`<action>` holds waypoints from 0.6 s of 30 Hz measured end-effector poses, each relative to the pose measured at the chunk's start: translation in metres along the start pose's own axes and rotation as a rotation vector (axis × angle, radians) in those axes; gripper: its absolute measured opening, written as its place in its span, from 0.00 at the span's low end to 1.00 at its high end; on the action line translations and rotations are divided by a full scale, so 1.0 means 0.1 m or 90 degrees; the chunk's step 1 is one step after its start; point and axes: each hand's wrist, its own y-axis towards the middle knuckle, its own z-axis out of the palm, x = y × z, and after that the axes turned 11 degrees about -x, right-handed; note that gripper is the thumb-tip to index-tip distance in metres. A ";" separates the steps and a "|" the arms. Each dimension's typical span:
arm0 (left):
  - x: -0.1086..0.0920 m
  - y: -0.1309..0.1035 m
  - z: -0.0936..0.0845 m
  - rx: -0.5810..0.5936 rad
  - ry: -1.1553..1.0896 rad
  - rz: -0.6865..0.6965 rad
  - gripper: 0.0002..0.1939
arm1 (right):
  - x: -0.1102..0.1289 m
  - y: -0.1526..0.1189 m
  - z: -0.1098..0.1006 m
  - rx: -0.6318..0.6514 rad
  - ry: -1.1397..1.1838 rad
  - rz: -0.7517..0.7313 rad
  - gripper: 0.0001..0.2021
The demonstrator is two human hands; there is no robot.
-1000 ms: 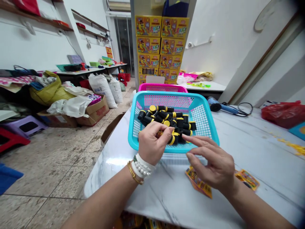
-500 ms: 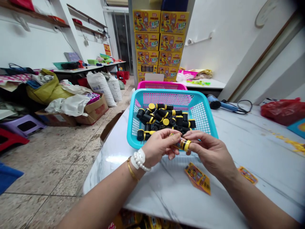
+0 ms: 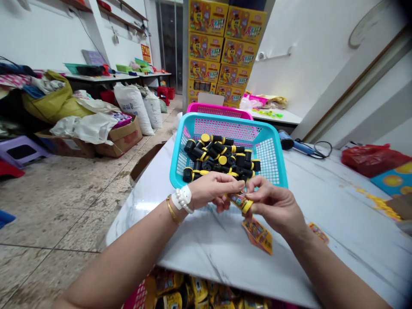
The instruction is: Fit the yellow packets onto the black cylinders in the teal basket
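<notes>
Both hands hold one small cylinder (image 3: 240,201) with a yellow end and a printed wrapper, just in front of the blue basket (image 3: 175,165). My left hand (image 3: 214,189) grips its left part between thumb and fingers. My right hand (image 3: 273,201) pinches it near the yellow end with thumb and fingertips. Black cylinders with yellow bands (image 3: 222,150) lie heaped in the basket. Printed yellow-orange labels (image 3: 260,235) rest on the marble-patterned table (image 3: 193,244) below my hands, and another label (image 3: 318,233) lies by my right forearm.
A pink basket (image 3: 220,110) stands behind the blue one. Wrapped yellow items (image 3: 199,289) fill a container below the table's front edge. A blue corded tool (image 3: 302,147), a red bag (image 3: 375,159) and small yellow pieces (image 3: 380,201) are at the right. Stacked yellow boxes (image 3: 206,47) stand behind.
The camera view has shifted, so more of the container under the table shows. The cylinder's yellow end has tilted downward, and my right fingertips have moved onto the wrapper near that end.
</notes>
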 end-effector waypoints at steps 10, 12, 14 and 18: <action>0.07 0.08 0.06 -0.150 -0.034 0.120 0.17 | -0.03 0.01 0.12 -0.213 -0.230 -0.115 0.13; 0.08 0.08 0.07 -0.166 -0.029 0.162 0.16 | -0.04 0.00 0.13 -0.241 -0.230 -0.091 0.12; 0.09 0.08 0.08 -0.185 -0.039 0.201 0.17 | -0.05 0.00 0.12 -0.236 -0.199 -0.013 0.11; 0.08 0.06 0.10 -0.196 0.011 0.247 0.15 | -0.01 0.01 0.11 -0.229 -0.181 0.021 0.14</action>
